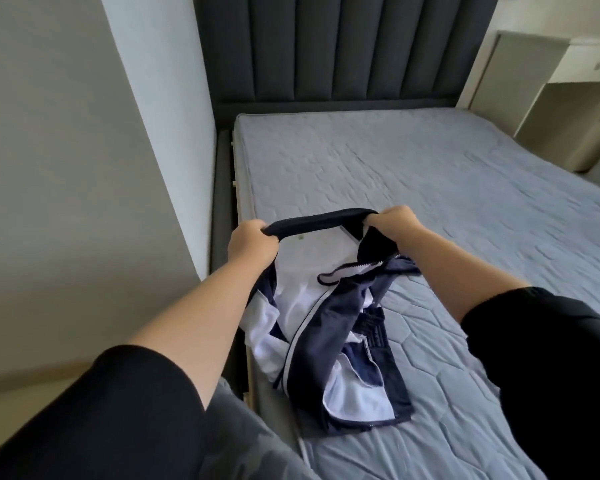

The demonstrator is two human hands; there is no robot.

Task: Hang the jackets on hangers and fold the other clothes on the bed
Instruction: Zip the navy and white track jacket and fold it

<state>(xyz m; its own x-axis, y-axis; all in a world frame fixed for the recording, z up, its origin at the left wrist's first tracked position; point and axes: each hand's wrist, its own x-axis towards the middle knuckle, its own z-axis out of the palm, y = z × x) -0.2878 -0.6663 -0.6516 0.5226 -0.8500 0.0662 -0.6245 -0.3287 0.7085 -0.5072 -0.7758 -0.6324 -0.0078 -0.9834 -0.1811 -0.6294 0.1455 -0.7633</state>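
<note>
Wall: a plain pale wall (66, 133) fills the left side, running up to the bed's edge.
Left hand: my left hand (252, 244) is clenched round the left end of the collar, fingers curled over the dark band; my forearm is bare below a black sleeve.
Collar: a dark, rounded collar (319, 221) is stretched in a shallow arc between my two fists, lifted above the bed.
Jacket: a navy jacket (329, 327) with a white lining (302, 299) hangs from the collar, open and facing me. Thin white piping runs down its front edge, and a zip (371, 265) shows near the top right. Its lower half lies crumpled on the near left corner of the bed.
Headboard: a tall dark headboard (343, 46) with vertical padded panels stands at the far end.
Right hand: my right hand (394, 223) grips the collar's right end, fingers curled tight round the fabric.
Bed: the bed (430, 174) has a grey-blue quilted cover, slightly wrinkled.
Cabinet: a pale cabinet (568, 123) stands beside the bed at far right.
</note>
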